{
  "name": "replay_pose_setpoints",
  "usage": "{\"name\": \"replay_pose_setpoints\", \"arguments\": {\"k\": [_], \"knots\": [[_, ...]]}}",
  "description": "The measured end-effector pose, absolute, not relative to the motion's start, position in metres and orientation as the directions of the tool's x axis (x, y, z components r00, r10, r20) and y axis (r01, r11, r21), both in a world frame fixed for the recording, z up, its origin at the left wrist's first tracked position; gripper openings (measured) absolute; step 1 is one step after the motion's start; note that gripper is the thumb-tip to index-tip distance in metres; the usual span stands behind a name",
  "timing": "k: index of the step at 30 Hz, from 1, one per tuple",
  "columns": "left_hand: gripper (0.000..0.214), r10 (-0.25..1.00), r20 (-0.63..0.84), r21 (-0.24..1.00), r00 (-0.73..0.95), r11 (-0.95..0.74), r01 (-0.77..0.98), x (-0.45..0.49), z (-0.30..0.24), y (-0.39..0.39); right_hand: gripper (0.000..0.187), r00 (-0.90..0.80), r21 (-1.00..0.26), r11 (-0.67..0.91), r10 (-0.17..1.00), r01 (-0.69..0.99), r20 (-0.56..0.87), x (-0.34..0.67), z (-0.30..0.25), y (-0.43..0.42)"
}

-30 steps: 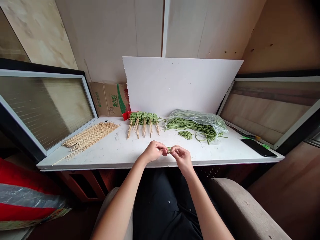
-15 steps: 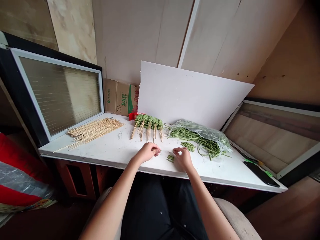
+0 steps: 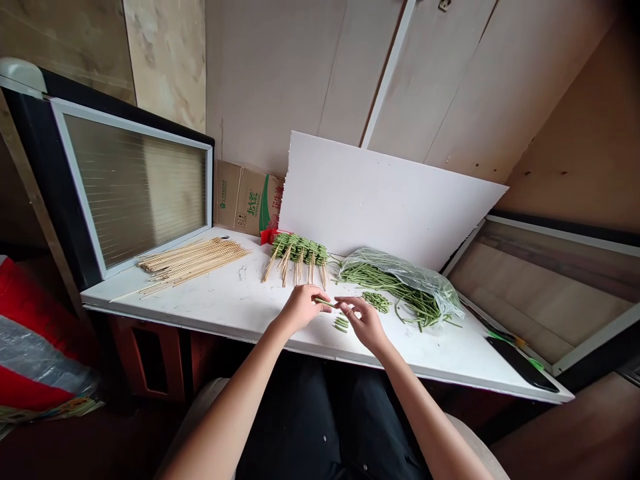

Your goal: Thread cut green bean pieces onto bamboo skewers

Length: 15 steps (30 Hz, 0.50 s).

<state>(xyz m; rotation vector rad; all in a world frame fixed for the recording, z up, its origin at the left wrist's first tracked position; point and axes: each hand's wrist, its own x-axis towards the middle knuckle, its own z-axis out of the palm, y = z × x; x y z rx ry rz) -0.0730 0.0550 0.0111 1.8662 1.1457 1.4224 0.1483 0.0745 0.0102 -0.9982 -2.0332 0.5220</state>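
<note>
Over the white tabletop, my left hand (image 3: pixel 302 307) is closed in a pinch on a short length of green bean (image 3: pixel 324 303). At its right tip, the thumb and fingers of my right hand (image 3: pixel 365 321) close on the same piece. Just below lies a small row of cut bean pieces (image 3: pixel 341 325). Beyond my right hand is a little heap of cut pieces (image 3: pixel 376 301). Several bundles of bean pieces on skewers (image 3: pixel 300 250) lie behind my left hand, sticks toward me.
Bare bamboo skewers (image 3: pixel 195 260) lie spread at the left. Long green beans (image 3: pixel 395 283) spill from a clear plastic bag (image 3: pixel 425 273) on the right. A black phone (image 3: pixel 520 363) rests near the right edge. A cardboard box (image 3: pixel 245 197) and a white board (image 3: pixel 385 200) stand behind.
My right hand has moved toward my left, and a bean piece now shows between them. More of the row of cut pieces shows. The view has tilted slightly.
</note>
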Motion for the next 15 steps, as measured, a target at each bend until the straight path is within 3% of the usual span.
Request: {"name": "replay_pose_setpoints", "arguments": {"k": [5,11,15], "knots": [[0.011,0.849,0.516,0.816,0.112,-0.527,0.238,-0.058,0.015,0.048,0.04,-0.354,-0.847,0.463,0.863,0.262,0.362,0.147,0.005,0.065],[0.032,0.882,0.453,0.89,0.132,-0.455,-0.017,-0.039,0.012,0.049,0.045,-0.292,-0.951,0.303,0.916,0.05,0.277,0.154,-0.012,0.056],[0.029,0.86,0.487,0.865,0.151,-0.499,0.053,-0.033,0.012,0.045,0.044,-0.308,-0.933,0.329,0.911,0.146,0.273,0.159,-0.01,0.045]]}}
